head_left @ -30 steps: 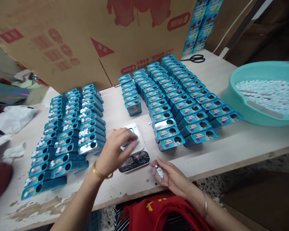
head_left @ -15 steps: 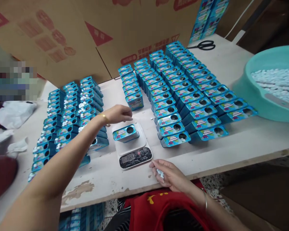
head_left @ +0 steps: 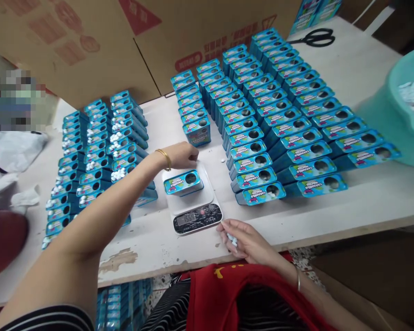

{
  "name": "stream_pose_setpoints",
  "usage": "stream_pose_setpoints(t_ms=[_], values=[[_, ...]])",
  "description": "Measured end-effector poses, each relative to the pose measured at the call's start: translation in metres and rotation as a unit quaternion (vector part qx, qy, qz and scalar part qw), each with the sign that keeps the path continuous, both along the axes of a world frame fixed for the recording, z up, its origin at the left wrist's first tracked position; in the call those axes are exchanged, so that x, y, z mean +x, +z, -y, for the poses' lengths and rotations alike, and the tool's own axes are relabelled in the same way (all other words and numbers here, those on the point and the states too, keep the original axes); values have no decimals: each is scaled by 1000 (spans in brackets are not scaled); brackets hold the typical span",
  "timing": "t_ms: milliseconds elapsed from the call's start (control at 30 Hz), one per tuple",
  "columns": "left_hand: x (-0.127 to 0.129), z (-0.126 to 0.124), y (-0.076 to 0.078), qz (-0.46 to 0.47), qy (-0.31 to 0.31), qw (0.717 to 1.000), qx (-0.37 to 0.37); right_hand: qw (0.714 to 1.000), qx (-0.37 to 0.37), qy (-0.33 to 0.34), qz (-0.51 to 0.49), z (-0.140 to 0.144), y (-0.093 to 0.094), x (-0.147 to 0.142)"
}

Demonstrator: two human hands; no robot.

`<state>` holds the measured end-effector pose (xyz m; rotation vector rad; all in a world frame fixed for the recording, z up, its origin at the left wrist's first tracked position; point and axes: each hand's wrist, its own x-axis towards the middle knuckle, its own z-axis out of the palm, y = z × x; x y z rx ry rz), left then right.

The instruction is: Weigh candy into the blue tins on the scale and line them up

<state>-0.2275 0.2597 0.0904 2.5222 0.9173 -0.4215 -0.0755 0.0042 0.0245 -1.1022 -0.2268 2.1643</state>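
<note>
A blue candy tin (head_left: 182, 182) with a round opening in its lid stands on the white kitchen scale (head_left: 172, 204), whose display shows digits. My left hand (head_left: 182, 156) reaches over the back of the scale, just behind the tin. Its fingers are curled down and pressed together, and whatever is between them is hidden. Close to the scale's front right corner, my right hand (head_left: 243, 240) is cupped palm up around several small pale candies (head_left: 232, 239). One loose white candy (head_left: 222, 161) lies on the table right of the scale.
Rows of open blue tins (head_left: 258, 177) fill the right side. More tins (head_left: 101, 165), with white candies on many lids, stand at left. A turquoise basin (head_left: 393, 110) of candies is at far right. Scissors (head_left: 319, 37) lie behind; a cardboard box (head_left: 179, 27) stands at the back.
My left hand has shifted slightly right at the scale's back edge, its fingers now curled downward. My right hand still cups the candies. The camera view has tilted down a little.
</note>
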Motion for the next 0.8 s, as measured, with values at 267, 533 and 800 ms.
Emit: stream_pose_setpoints(t_ms=[267, 533, 800], values=[[22, 86, 100, 113, -114, 984, -84, 987, -39, -66, -145, -10, 23, -2], [-16, 27, 79, 59, 92, 993, 52, 998, -6, -20, -52, 4, 21, 4], [-58, -19, 22, -194, 87, 977, 2, 995, 22, 51, 86, 12, -12, 11]])
